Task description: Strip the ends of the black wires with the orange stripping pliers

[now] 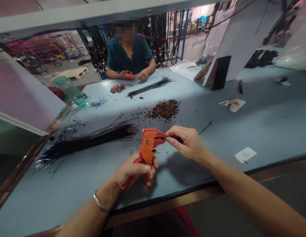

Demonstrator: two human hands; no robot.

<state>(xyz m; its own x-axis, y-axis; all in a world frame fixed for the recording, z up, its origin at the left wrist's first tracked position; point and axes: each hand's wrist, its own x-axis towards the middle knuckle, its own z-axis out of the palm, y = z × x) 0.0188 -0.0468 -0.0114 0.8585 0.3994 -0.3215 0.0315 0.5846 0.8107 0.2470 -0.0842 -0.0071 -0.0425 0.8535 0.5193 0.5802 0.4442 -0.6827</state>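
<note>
The tool (148,144) was orange and red. The left grip (134,171) was closed around its handles, with the fingers wrapped round them and the thumb across the front. The tool stood up in that grip, head on top, just above the table (266,125) near its front edge. A bracelet (99,202) sat on that wrist.

The right grip (188,141) was just right of the tool's head. Its thumb and first finger were pressed together, pinching a thin black wire (206,127). One end of the wire went into the tool's head. The rest ran out behind the right grip and lay on the table.

Left of the left grip lay a big bundle (93,140) of black wires, flat on the table. Little black bits were spread around it. Past the tool, farther from both grips, was a pile (164,109) of small red-brown pieces. A white label (245,154) lay right of the right grip, near the table's edge. Farther right and back lay a crumpled paper (233,104).

Far across the table sat another person (129,54) in a dark shirt. Their hands rested on the table and held a red tool (130,75). A second bundle (150,86) of wires lay near them. A green bottle (71,91) stood at the far left edge.
</note>
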